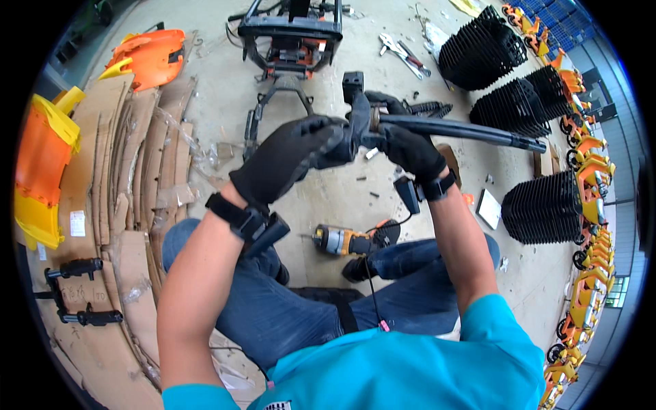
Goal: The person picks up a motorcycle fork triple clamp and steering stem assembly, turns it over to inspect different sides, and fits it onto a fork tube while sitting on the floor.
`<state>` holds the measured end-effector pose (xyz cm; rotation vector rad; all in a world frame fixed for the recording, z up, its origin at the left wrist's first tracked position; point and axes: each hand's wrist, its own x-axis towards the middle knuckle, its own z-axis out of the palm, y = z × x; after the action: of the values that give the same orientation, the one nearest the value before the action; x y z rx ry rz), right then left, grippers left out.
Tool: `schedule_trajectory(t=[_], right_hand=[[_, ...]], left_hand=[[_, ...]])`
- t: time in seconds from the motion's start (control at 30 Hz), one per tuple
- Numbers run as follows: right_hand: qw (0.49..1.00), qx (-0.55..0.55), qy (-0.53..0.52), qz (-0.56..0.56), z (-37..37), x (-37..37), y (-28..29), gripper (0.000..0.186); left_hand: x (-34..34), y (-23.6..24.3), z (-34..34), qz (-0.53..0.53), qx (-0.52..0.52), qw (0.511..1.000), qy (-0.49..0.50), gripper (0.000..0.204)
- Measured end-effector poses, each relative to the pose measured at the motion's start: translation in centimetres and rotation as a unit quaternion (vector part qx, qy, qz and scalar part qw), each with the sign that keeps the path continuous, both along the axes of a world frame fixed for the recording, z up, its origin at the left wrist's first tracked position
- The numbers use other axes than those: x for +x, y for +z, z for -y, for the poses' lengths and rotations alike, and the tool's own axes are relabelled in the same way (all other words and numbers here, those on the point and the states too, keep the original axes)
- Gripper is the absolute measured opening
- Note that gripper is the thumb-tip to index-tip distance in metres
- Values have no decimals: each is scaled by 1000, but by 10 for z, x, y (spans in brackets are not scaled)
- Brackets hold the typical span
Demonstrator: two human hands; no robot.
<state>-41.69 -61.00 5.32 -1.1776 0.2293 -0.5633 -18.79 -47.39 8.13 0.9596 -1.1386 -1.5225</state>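
Above my knees I hold a black metal part with a long tube (pixel 465 130) that points to the right. A square black block (pixel 352 83) stands up at its far side, and a brownish ring shows near the tube's base. My left hand (pixel 290 157), in a black glove, is closed round the part's left end. My right hand (pixel 412 147), also gloved, grips it beneath the tube, next to the ring. The gloves hide much of the part's middle. On the floor between my feet lies a yellow and black power drill (pixel 342 240).
A black frame (pixel 290 31) stands ahead; pliers (pixel 403 56) lie right of it. Stacked black ribbed parts (pixel 543 208) stand right, before a row of orange-yellow vehicles (pixel 589 294). Cardboard sheets (pixel 85 184) at left carry orange panels (pixel 44 160) and a black fork-like assembly (pixel 82 290).
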Motion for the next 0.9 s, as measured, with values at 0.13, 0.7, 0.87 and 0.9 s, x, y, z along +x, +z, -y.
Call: schedule_trajectory(t=[0.13, 0.7, 0.87, 0.9], right_hand=[[999, 34, -6, 9, -5, 0, -27, 59], [979, 198, -41, -18, -33, -51, -23, 36], [972, 214, -99, -20, -62, -59, -1, 31], [969, 220, -114, -22, -70, -57, 1, 32]], left_hand=[[0, -19, 1, 57, 40, 998, 2, 37], [-32, -1, 7, -63, 78, 994, -49, 44], [-41, 9, -5, -51, 63, 996, -24, 50], [-39, 9, -6, -56, 66, 996, -20, 51]])
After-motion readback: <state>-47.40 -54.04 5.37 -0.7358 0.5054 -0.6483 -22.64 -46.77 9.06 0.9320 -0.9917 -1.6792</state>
